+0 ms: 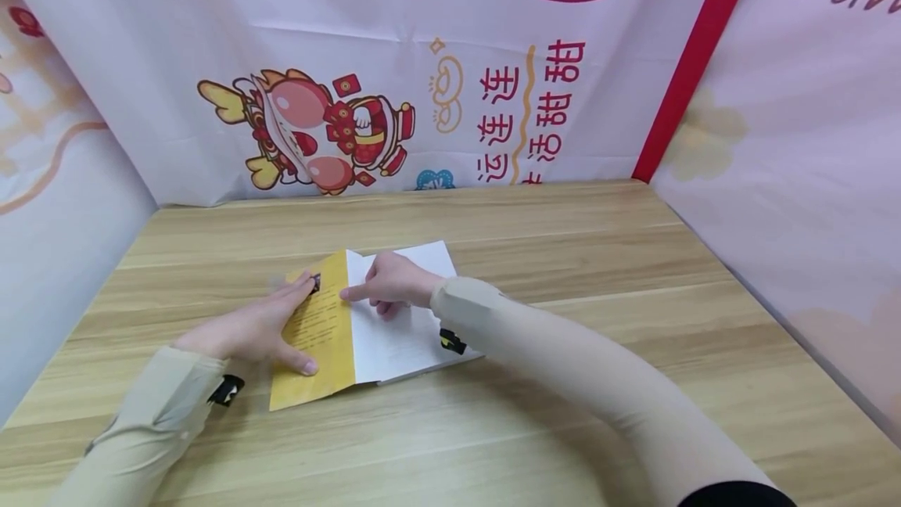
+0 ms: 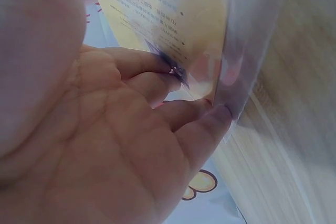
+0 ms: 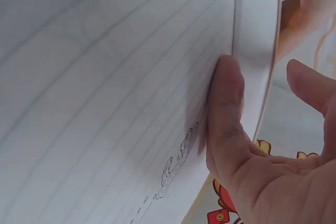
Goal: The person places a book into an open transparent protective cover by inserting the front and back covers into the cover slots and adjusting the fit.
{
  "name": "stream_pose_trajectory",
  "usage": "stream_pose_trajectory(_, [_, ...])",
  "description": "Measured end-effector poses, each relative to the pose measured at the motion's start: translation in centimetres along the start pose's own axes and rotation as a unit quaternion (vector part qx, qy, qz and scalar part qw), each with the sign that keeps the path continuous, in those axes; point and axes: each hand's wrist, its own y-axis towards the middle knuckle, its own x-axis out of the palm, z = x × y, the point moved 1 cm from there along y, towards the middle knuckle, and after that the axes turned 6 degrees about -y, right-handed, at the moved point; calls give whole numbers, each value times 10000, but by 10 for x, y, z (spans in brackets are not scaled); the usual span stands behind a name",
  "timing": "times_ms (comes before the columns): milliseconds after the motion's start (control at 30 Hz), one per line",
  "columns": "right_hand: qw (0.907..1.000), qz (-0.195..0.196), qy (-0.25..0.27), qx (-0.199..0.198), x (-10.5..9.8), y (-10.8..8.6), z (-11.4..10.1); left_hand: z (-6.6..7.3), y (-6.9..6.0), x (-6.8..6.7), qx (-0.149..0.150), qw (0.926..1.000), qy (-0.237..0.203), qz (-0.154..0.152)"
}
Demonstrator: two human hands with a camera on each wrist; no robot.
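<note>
Both arms in long beige sleeves, plain thin cloth. Left sleeve [image 1: 149, 417]: loose creases along the forearm, squared-off bulge at the cuff, edge ends at the wrist. Small dark grey patch [image 1: 91, 446] on its outer edge, too small to identify. Right sleeve [image 1: 573, 362]: smoother, fine creases mid-forearm, cuff boxy and bunched. Black fabric [image 1: 735, 494] borders it at the upper end. Small glossy black block at each wrist: left black block [image 1: 227, 390] shows a whitish patch, right black block [image 1: 453, 341] a yellow one. Left hand [image 1: 255, 329] and right hand [image 1: 396, 282] bare.
</note>
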Motion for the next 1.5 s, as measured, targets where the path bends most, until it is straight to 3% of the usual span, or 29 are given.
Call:
stream_pose_trajectory(433, [9992,-62,366,167,-2,13,8,-1,0,3,-74,10000,-20,3])
stream_pose_trajectory(700, [9979,-81,598,222,-6,18,15,0,4,5,35,10000,-10,-9])
stream_pose_trajectory(1000, [9983,-19,547,222,-4,17,9,1,-1,3,209,9997,-64,90])
stream_pose_trajectory(1500, [9993,131,253,246,0,18,3,0,-2,4,212,9997,99,93])
